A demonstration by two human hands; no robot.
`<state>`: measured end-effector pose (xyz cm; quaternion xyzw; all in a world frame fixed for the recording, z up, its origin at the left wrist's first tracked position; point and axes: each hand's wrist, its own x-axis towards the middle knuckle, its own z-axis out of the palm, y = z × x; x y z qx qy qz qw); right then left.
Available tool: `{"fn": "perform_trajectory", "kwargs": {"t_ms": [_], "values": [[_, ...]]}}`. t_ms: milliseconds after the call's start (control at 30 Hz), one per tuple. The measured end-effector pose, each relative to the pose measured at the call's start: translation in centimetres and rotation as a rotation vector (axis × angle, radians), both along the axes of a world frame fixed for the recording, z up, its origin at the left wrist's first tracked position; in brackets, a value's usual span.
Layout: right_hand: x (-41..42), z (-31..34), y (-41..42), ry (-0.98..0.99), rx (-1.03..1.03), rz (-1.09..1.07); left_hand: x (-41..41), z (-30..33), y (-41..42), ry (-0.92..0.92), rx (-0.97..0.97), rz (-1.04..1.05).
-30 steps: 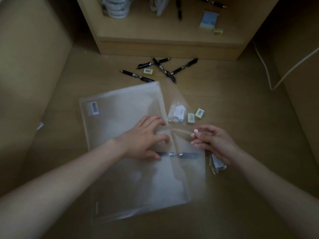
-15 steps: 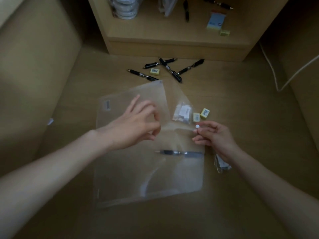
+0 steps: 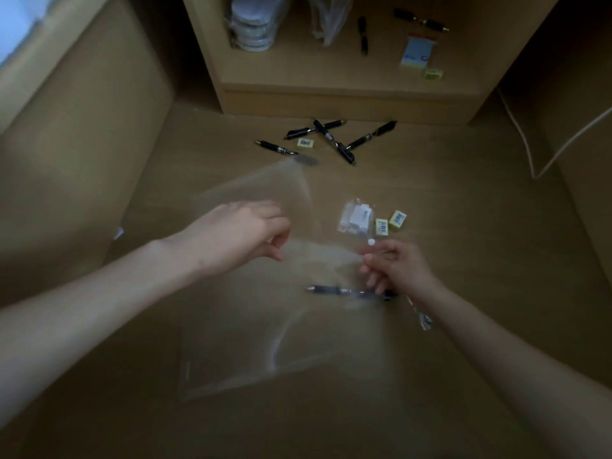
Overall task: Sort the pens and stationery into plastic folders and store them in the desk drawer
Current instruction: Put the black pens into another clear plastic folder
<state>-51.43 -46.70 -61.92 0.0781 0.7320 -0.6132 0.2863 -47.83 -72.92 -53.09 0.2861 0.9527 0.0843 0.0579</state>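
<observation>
A clear plastic folder [image 3: 238, 339] lies on the wooden desk in front of me, blurred. My left hand [image 3: 238, 236] pinches its flap [image 3: 265, 187] and lifts it. My right hand [image 3: 394, 270] pinches the folder's right edge by its white snap button [image 3: 371, 242]. One black pen [image 3: 344, 290] lies inside the folder below my right hand. Several black pens [image 3: 331, 137] lie scattered farther back with a yellow eraser [image 3: 305, 143]. Two more yellow erasers [image 3: 390, 221] and a small clear packet [image 3: 356, 218] sit just beyond my right hand.
A raised shelf [image 3: 331, 91] at the back holds tape rolls [image 3: 255, 28], a plastic bag, pens, a sticky-note pad [image 3: 418, 53] and an eraser. A white cable [image 3: 530, 154] runs at the right. A small clear packet [image 3: 420, 314] lies under my right wrist.
My left hand has lifted off the folder and pulled its flap up and leftward. The right hand has kept its pinch at the snap button. The camera has tilted.
</observation>
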Motion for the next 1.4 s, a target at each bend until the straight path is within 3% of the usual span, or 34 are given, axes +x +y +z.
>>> {"fn": "perform_trajectory", "kwargs": {"t_ms": [233, 400, 567, 667, 833, 967, 1100, 1200, 1267, 1400], "values": [[0.0, -1.5, 2.1, -0.006, 0.084, -0.112, -0.4, 2.0, 0.0, 0.175, -0.063, -0.084], [0.5, -1.3, 2.0, 0.082, 0.106, -0.039, 0.9, 0.5, 0.2, -0.040, -0.002, 0.262], [0.7, -1.6, 2.2, 0.147, 0.149, -0.006, 2.1, -0.9, -0.2, -0.100, -0.110, 0.337], [1.1, -2.0, 2.5, 0.236, 0.290, 0.151, 2.4, -1.3, 0.0, -0.071, -0.175, 0.333], [2.1, -2.8, 2.1, 0.480, 0.617, 0.508, 2.6, -2.4, -0.3, 0.005, -0.120, 0.294], [1.4, -2.0, 2.7, 0.484, 0.749, 0.487, 2.7, -2.6, -0.1, 0.026, -0.080, 0.348], [0.1, -0.4, 4.3, 0.320, 0.657, 0.212, 2.7, -2.9, -0.7, 0.089, -0.102, 0.343], [-0.7, 1.2, 4.2, 0.299, 0.469, 0.018, 2.5, -3.0, -0.6, 0.107, -0.071, 0.356], [-0.9, 2.1, 3.1, 0.306, 0.333, 0.053, 2.1, -3.1, -0.5, 0.121, -0.052, 0.359], [-0.6, 3.1, -1.2, 0.212, 0.151, 0.366, 1.1, -3.2, -0.3, 0.152, -0.085, 0.329]]}}
